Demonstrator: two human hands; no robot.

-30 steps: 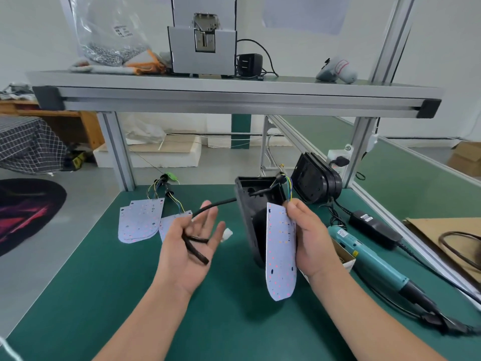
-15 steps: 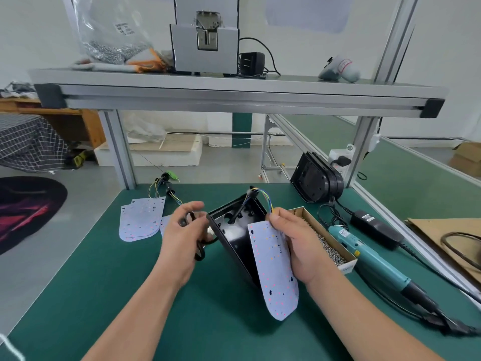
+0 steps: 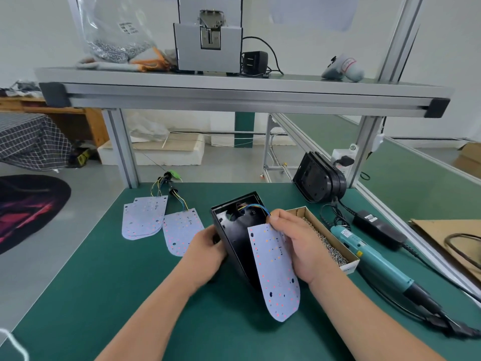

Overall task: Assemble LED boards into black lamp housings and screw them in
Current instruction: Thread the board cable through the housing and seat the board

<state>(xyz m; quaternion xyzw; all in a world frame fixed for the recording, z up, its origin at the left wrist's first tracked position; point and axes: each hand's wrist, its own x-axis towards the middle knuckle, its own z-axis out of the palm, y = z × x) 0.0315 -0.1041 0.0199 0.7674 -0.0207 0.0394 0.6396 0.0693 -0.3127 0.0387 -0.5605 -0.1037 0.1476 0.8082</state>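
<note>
A black lamp housing [image 3: 235,230] lies tilted on the green bench, its open side facing up and toward me. My left hand [image 3: 205,250] grips its left side. My right hand [image 3: 299,243] pinches the top of a white LED board [image 3: 276,272], which leans over the housing's right edge and hangs down past it. Coloured wires [image 3: 253,207] run from the board into the housing. Two more LED boards [image 3: 144,217] [image 3: 181,230] with wires lie flat to the left.
A cardboard box of screws [image 3: 325,235] sits just right of my right hand. A teal electric screwdriver [image 3: 374,261] with its cable and a black power adapter [image 3: 377,227] lie further right. Several finished black housings [image 3: 318,181] stand by the right post. An overhead shelf [image 3: 234,92] spans the bench.
The housing has tipped down from upright to lying open side up. My left hand, open with the black cable a second ago, has closed on the housing's left side. The board stays in my right hand.
</note>
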